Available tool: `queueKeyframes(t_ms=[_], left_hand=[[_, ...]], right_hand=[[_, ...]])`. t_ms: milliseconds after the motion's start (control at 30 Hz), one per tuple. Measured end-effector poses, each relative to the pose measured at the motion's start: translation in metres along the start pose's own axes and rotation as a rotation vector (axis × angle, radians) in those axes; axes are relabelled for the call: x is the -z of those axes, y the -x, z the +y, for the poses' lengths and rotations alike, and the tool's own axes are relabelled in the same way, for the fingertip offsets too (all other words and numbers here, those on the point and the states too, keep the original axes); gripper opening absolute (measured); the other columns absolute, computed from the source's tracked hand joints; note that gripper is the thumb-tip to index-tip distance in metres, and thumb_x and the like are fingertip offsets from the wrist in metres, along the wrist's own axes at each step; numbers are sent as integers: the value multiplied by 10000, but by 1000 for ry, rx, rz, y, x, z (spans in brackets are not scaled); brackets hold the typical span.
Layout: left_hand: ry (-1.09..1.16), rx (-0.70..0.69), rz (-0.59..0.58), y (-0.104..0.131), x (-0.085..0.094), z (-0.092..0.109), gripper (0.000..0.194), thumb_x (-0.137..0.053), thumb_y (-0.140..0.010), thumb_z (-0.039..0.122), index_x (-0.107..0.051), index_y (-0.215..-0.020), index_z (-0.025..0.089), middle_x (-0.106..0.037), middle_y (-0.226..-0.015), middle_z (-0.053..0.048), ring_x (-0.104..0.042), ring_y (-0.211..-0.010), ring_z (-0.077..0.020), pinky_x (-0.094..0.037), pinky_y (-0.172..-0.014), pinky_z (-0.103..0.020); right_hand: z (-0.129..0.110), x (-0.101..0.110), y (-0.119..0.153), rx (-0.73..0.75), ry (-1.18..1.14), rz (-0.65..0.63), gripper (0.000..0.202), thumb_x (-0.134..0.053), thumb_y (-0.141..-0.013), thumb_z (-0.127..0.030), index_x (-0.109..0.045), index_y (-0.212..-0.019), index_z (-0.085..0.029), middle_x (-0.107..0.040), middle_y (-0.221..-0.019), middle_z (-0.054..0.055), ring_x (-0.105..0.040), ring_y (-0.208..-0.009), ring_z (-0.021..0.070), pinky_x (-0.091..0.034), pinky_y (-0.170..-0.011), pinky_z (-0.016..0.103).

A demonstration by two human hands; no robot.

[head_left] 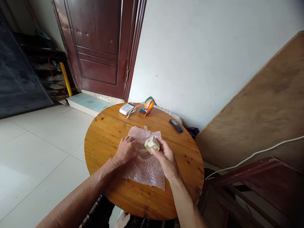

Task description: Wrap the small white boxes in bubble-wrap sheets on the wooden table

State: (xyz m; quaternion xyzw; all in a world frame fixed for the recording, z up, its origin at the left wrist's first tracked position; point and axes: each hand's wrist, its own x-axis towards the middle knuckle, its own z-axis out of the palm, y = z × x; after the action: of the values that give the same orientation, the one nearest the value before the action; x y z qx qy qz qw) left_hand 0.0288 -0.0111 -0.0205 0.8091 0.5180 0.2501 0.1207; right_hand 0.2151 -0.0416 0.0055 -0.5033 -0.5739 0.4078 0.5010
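A sheet of bubble wrap (148,169) lies spread on the round wooden table (102,136). My right hand (166,156) holds a small pale yellow box (152,143) between thumb and fingers, tilted over the sheet's right part. On the sheet's left side rests my left hand (127,149), its fingers bent and close together at the bubble wrap; whether they pinch it is hard to make out.
Toward the table's far edge are a white device (127,109) with a cable and an orange tape dispenser (146,108). A dark, pixelated object (176,125) lies at the far right. A wall and a wooden board stand behind.
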Motion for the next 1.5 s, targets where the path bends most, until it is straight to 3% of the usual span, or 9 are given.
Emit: queueKeyframes(t_ms=[233, 467, 767, 1333, 1500], left_hand=[[7, -74, -45, 1, -3, 1, 179, -563, -810, 170, -669, -952, 192, -661, -1098, -84, -598, -1058, -237, -473, -962, -377], [21, -134, -61, -3, -9, -5, 281, -554, -799, 151, -661, -1056, 183, -640, -1203, -105, -574, -1165, -258, -445, -1040, -400], [52, -146, -61, -3, -7, -4, 337, -549, -797, 143, -648, -1114, 199, -631, -1226, -95, -567, -1178, -247, -429, -1064, -401], [62, -143, -69, -2, -3, -4, 332, -545, -795, 136, -661, -1097, 211, -639, -1211, -87, -564, -1177, -248, -431, -1054, -401], [55, -148, -71, -2, -4, -5, 283, -543, -805, 143, -669, -1053, 194, -635, -1211, -100, -573, -1159, -253, -441, -1037, -400]], right_hand=[[29, -8, -6, 14, 308, -49, 512, -611, -719, -202, -566, -1228, -230, -709, -1134, 51, -680, -1015, 229, -522, -950, 405], [24, 0, 0, 35, 327, -46, 490, -616, -701, -203, -584, -1189, -220, -703, -1137, 61, -680, -1011, 231, -530, -938, 395], [35, -3, 2, 71, 328, -68, 496, -628, -715, -198, -570, -1207, -236, -698, -1140, 52, -664, -1053, 237, -505, -977, 424], [31, -2, 1, 124, 375, -99, 470, -610, -712, -193, -584, -1179, -235, -691, -1129, 50, -659, -1046, 236, -507, -956, 394], [28, 0, 1, 86, 335, -165, 449, -600, -722, -182, -568, -1165, -241, -704, -1079, 33, -675, -989, 222, -521, -923, 380]])
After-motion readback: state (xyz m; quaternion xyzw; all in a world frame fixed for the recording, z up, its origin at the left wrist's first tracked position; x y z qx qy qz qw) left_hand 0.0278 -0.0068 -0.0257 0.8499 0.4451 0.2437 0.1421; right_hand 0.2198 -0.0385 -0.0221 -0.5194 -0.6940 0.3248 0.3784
